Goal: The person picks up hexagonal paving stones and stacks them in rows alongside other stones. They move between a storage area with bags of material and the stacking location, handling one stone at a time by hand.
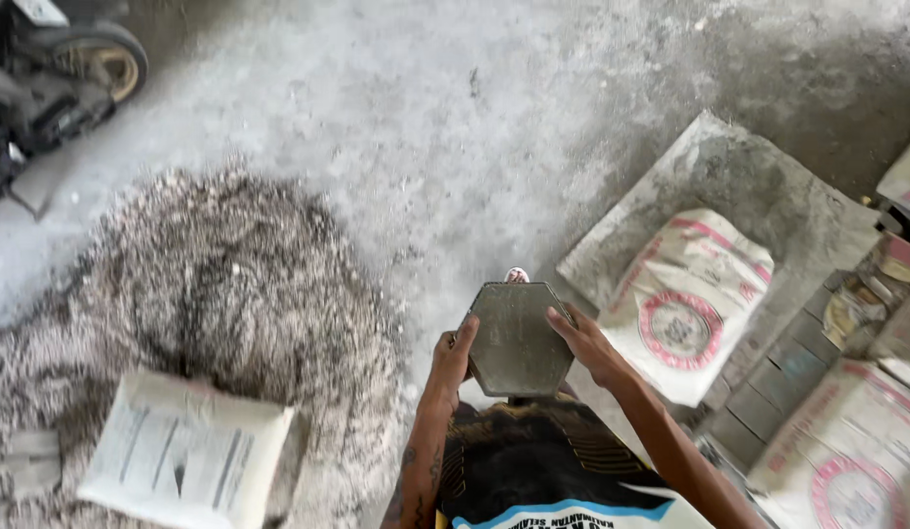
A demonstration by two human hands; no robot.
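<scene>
The hexagonal block point(516, 338) was grasped at nine and three o'clock by left hand point(450, 358) and right hand point(587, 345); with only edge holds, it could slip onto the foot point(516, 275) at twelve

both hands point(519, 353) raised, fingers curled, gripping

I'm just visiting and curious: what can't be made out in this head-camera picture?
- Hexagonal block: its underside faces away, and the left hand and right hand cover its side edges.
- Motorbike: cut off by the top-left corner.
- Sacks: cut off by the right edge.
</scene>
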